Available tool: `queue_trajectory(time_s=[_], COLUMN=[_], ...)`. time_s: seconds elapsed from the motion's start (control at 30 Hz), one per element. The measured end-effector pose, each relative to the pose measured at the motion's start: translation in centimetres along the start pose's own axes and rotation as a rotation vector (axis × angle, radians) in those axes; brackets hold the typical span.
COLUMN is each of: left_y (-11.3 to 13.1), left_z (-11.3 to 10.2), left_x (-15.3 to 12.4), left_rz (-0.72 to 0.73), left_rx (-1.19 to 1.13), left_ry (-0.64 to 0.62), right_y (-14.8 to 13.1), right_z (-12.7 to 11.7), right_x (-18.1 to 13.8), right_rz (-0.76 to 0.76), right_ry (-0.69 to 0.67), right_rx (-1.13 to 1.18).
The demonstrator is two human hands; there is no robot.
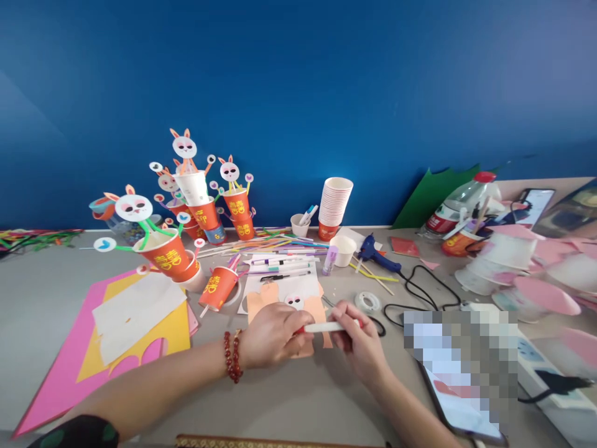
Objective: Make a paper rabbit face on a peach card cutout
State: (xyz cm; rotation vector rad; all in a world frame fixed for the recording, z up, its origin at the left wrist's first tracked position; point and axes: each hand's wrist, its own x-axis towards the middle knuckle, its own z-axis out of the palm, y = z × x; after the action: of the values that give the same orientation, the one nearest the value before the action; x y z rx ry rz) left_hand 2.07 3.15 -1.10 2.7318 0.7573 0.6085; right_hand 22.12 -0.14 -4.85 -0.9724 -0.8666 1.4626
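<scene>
We are noting a grey table (pixel 41 292) filling the lower frame, with a pink sheet (pixel 56 379) lying at lower left. At lower centre, the left hand (pixel 273 336) is clenching the red end of a white marker (pixel 329 326). The right hand (pixel 361 345) is pinching its other end. The marker is lying level between them, over peach paper (pixel 261 298).

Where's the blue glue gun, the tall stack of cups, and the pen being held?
Blue glue gun (pixel 372 247), head view, on its body.
Stack of paper cups (pixel 334 205), head view, mid-stack.
White pen (pixel 326 326), head view, middle of its barrel.
</scene>
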Motion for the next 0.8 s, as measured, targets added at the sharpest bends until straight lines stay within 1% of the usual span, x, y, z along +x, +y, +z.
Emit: queue_trajectory(time_s=[0.07, 0.13, 0.2, 0.27, 0.37, 0.43, 0.5, 0.6, 0.63, 0.67, 0.8], left_y=[0.0, 0.1, 0.1, 0.2, 0.4, 0.4, 0.0, -1.9, -2.9, -4.0, -9.0], left_z=[0.3, 0.7, 1.0, 1.3, 1.8, 2.4, 2.7, 2.2, 1.7, 1.0, -1.9], left_x=[0.0, 0.2, 0.3, 0.4, 0.4, 0.4, 0.4, 0.7, 0.9, 1.3, 3.2], left_rz=[0.043, 0.081, 0.087, 0.075, 0.073, 0.06, 0.037, 0.053, 0.04, -0.017, -0.249], left_rx=[0.045, 0.089, 0.114, 0.114, 0.085, 0.083, 0.139, 0.277, 0.323, 0.368, 0.473], left_ry=[0.059, 0.119, 0.172, 0.198, 0.196, 0.17, 0.127, 0.034, -0.016, -0.051, 0.017], right_y=[0.4, 0.9, 1.3, 1.6, 1.7, 1.6, 1.4, 1.1, 0.9, 0.9, 0.8], right_z=[0.3, 0.6, 0.9, 1.0, 1.0, 0.8, 0.7, 0.6, 0.6, 0.6, 0.6], right_x=[0.0, 0.0, -0.1, -0.2, -0.2, 0.0, 0.3, 0.7, 0.8, 0.8, 0.8], right_rz=[0.068, 0.092, 0.104, 0.111, 0.117, 0.123, 0.12, 0.121, 0.119, 0.114, 0.079], right_ry=[-0.036, -0.061, -0.066, -0.052, -0.021, -0.002, 0.0, -0.048, -0.067, -0.076, -0.028], right_rx=[-0.015, 0.006, 0.051, 0.093, 0.112, 0.094, 0.068, 0.067, 0.073, 0.072, -0.019])
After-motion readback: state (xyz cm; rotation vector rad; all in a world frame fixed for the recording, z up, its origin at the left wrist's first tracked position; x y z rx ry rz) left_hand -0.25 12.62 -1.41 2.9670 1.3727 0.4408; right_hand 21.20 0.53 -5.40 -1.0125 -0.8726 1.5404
